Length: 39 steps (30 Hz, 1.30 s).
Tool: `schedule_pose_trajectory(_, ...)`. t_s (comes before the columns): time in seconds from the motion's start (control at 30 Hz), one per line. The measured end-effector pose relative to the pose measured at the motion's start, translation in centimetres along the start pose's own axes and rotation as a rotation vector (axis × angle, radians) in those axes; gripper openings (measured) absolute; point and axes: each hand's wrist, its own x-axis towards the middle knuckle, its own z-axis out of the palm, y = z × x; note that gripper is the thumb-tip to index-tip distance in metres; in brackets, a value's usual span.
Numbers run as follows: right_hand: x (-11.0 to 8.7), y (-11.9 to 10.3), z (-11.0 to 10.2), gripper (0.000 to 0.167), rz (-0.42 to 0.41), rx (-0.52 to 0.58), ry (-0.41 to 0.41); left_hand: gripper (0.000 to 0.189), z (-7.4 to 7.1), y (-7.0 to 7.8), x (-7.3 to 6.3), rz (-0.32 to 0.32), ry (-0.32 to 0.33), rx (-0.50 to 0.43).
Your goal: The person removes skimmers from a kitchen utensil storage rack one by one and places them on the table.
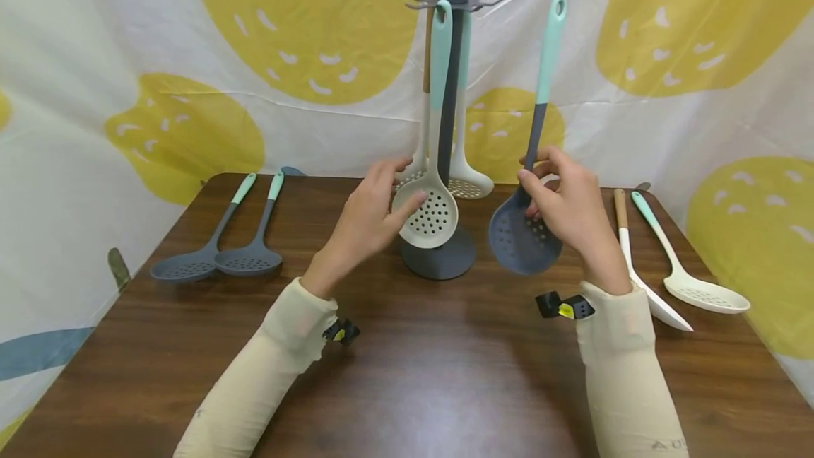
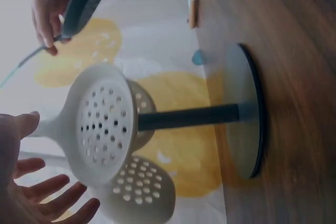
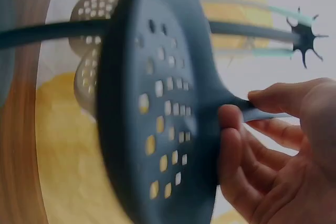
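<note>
Pinched at its neck by my right hand (image 1: 569, 196), a dark grey skimmer (image 1: 515, 242) with a mint handle is held upright, bowl down. In the right wrist view, thumb and fingers close round the skimmer's neck (image 3: 244, 107) just above the perforated bowl. My left hand (image 1: 365, 214) is beside a cream skimmer (image 1: 434, 228) that hangs from a dark utensil stand (image 1: 448, 140). Its fingers are spread, and the left wrist view shows them not curled round the cream skimmer (image 2: 102, 124). Whether the thumb touches it, I cannot tell.
Other light perforated utensils hang behind, including a slotted turner (image 1: 470, 182). Two dark grey skimmers, one of them a skimmer (image 1: 249, 260) nearer the middle, lie at left. At right lie a wooden-handled white utensil (image 1: 655, 299) and a cream slotted spoon (image 1: 706, 294). Patterned cloth (image 1: 343, 140) hangs behind.
</note>
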Motion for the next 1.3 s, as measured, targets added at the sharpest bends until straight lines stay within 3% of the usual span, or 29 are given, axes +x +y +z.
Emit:
schedule_pose_trajectory(0.23, 0.1, 2.8, -1.8, 0.033, 0.154, -0.196, -0.113, 0.071, 1.0, 0.8, -0.2, 0.051, -0.004, 0.014)
schedule_pose_trajectory(0.5, -0.1, 7.0, -2.7, 0.032, 0.330, -0.205, -0.181, 0.062, 2.5, 1.1, -0.2, 0.103, 0.035, -0.052)
schedule_pose_trajectory(0.63, -0.4, 8.7, -2.9, 0.028, 0.413, -0.248, -0.204, 0.059, 2.8, 1.5, -0.3, 0.079, 0.039, -0.057)
schedule_pose_trajectory(0.77, -0.8, 10.2, -3.0, 0.026, 0.514, -0.237, -0.219, 0.053, 2.7, 1.8, -0.4, 0.049, 0.046, -0.041)
schedule_pose_trajectory(0.93, -1.5, 11.6, -2.7, 0.026, 0.583, -0.219, -0.249, 0.048, 2.4, 2.0, -0.4, 0.030, 0.049, -0.012)
schedule_pose_trajectory(1.3, -2.0, 12.3, -2.5, 0.025, 0.701, -0.366, -0.312, 0.047, 2.0, 2.1, -0.5, 0.027, 0.032, 0.028)
